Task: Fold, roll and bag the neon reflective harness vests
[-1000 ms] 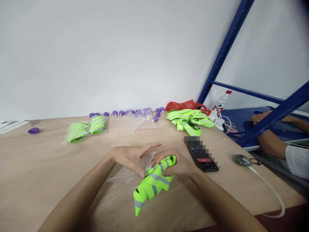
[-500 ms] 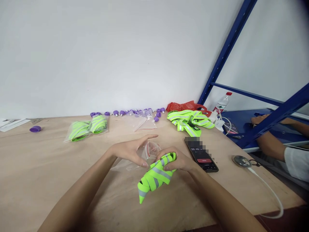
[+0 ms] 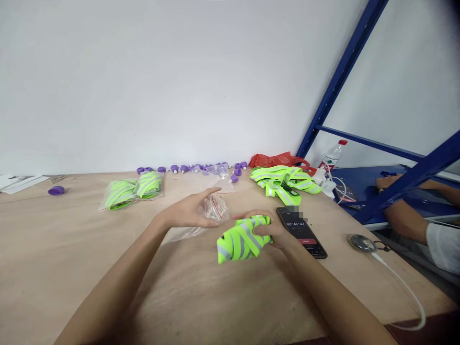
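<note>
A folded bundle of neon-green strap with grey stripes (image 3: 240,241) is gripped in my right hand (image 3: 268,227), its loose end pointing left above the table. My left hand (image 3: 190,209) has thumb and fingers spread around a clear zip bag (image 3: 216,207) with a red seal line. Whether its fingers touch the bag cannot be made out. Two bagged green bundles (image 3: 120,193) lie at the back left. A loose heap of the same green strap (image 3: 283,179) rests at the back right.
Purple caps (image 3: 183,168) and flat clear bags (image 3: 206,177) lie along the wall. A phone (image 3: 304,235), a round device with a white cable (image 3: 361,243) and a bottle (image 3: 334,154) are on the right, beside a blue frame (image 3: 336,81). Another person's arm (image 3: 406,215) is beyond.
My right hand has raised and turned the green bundle, so its end now points left rather than down. My left hand has moved slightly up and left, away from the bundle.
</note>
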